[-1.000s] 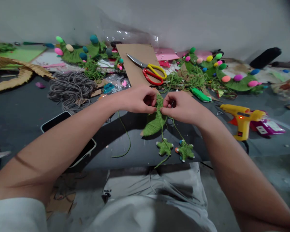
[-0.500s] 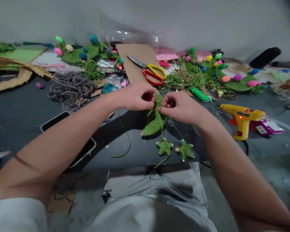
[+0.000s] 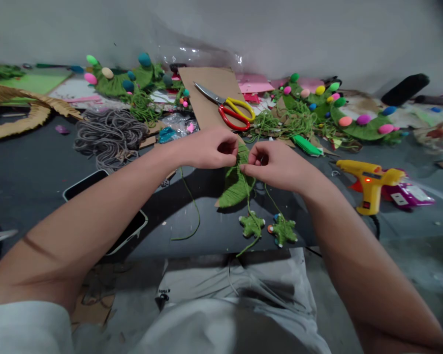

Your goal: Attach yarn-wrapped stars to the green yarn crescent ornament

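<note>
A crescent-like piece wrapped in green yarn [image 3: 235, 188] lies on the dark table, with bare cardboard showing at its lower tip. My left hand [image 3: 216, 148] is closed in a pinch at its upper left edge. From the right, my right hand [image 3: 271, 162] pinches at the green yarn over the piece. Both sets of fingertips nearly meet, and the exact bit of yarn between them is too small to make out. Green strands hang down to two small green yarn stars, a left star [image 3: 251, 224] and a right star [image 3: 283, 231], near the table's front edge.
Red and yellow scissors [image 3: 236, 113] lie on a cardboard sheet [image 3: 206, 78] behind my hands. A yellow glue gun [image 3: 369, 184] with a lit red light is at right. Grey cord [image 3: 109, 135] and a phone [image 3: 133, 228] are at left. Decorated green pieces [image 3: 365, 123] line the back.
My right fingertips have shifted very slightly to the left over the green piece. Otherwise the hands and the stars look the same.
</note>
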Demonstrator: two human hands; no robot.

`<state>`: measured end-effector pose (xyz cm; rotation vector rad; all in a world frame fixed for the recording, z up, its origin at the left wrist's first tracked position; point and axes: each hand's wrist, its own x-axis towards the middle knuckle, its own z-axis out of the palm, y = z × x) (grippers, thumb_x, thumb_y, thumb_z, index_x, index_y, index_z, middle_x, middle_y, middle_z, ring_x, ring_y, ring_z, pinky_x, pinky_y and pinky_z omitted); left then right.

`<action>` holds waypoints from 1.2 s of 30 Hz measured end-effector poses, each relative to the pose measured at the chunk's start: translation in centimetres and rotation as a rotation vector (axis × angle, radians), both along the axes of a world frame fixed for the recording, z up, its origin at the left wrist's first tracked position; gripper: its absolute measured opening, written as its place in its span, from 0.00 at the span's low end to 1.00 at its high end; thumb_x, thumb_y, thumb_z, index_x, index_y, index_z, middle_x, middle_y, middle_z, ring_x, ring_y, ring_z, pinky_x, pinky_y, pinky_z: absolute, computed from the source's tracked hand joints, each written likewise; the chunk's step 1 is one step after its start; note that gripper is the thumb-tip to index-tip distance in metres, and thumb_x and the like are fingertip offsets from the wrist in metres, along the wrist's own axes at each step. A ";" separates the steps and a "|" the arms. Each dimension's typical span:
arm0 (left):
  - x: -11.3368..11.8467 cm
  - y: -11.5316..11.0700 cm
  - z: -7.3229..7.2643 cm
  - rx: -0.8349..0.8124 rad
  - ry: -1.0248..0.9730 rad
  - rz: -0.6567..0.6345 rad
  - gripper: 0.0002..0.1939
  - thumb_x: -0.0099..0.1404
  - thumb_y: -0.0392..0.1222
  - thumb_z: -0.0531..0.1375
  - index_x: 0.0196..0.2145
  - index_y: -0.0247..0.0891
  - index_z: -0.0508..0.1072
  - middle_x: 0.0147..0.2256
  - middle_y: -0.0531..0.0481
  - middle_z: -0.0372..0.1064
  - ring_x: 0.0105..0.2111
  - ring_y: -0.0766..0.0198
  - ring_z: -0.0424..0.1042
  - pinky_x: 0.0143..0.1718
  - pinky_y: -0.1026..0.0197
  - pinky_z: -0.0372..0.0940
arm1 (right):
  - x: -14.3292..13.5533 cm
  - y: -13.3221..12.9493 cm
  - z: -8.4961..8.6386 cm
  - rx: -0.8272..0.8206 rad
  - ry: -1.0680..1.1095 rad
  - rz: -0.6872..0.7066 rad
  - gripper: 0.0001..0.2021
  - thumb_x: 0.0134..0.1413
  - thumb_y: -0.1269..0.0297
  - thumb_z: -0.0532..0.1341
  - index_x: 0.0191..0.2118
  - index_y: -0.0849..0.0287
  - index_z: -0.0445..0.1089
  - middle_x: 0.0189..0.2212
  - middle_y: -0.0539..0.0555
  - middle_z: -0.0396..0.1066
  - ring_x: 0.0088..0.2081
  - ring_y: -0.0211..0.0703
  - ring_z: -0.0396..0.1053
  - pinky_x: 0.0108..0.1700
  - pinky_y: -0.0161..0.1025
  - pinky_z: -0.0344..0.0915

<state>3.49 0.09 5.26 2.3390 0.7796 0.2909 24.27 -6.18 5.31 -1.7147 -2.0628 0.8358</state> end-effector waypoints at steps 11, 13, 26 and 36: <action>0.1 0.0 0.0 -0.041 -0.013 0.012 0.01 0.56 0.35 0.60 0.29 0.38 0.71 0.24 0.53 0.66 0.24 0.66 0.62 0.28 0.60 0.53 | 0.1 -0.3 0.7 0.006 0.003 -0.032 0.11 0.55 0.60 0.69 0.28 0.56 0.68 0.24 0.48 0.67 0.26 0.37 0.59 0.30 0.40 0.55; 0.1 0.1 -0.2 -0.039 -0.014 0.017 0.02 0.56 0.35 0.61 0.29 0.38 0.71 0.24 0.53 0.66 0.24 0.66 0.62 0.28 0.60 0.52 | 0.1 -0.2 0.2 0.010 -0.023 -0.009 0.13 0.54 0.57 0.70 0.28 0.56 0.68 0.24 0.48 0.68 0.26 0.37 0.59 0.30 0.40 0.54; -0.1 0.2 -0.6 -0.045 0.001 -0.010 0.06 0.58 0.40 0.67 0.31 0.39 0.72 0.24 0.53 0.68 0.23 0.65 0.64 0.27 0.60 0.54 | 1.3 -0.4 0.7 -0.002 -0.048 0.007 0.10 0.56 0.58 0.68 0.30 0.56 0.70 0.27 0.51 0.71 0.28 0.39 0.64 0.31 0.40 0.58; 0.4 -0.1 -1.0 -0.025 0.053 0.005 0.12 0.58 0.47 0.70 0.32 0.39 0.73 0.25 0.53 0.68 0.23 0.65 0.64 0.26 0.61 0.53 | 1.0 -0.7 -0.2 0.025 -0.096 0.032 0.07 0.49 0.61 0.68 0.30 0.55 0.70 0.28 0.50 0.71 0.29 0.40 0.63 0.31 0.41 0.57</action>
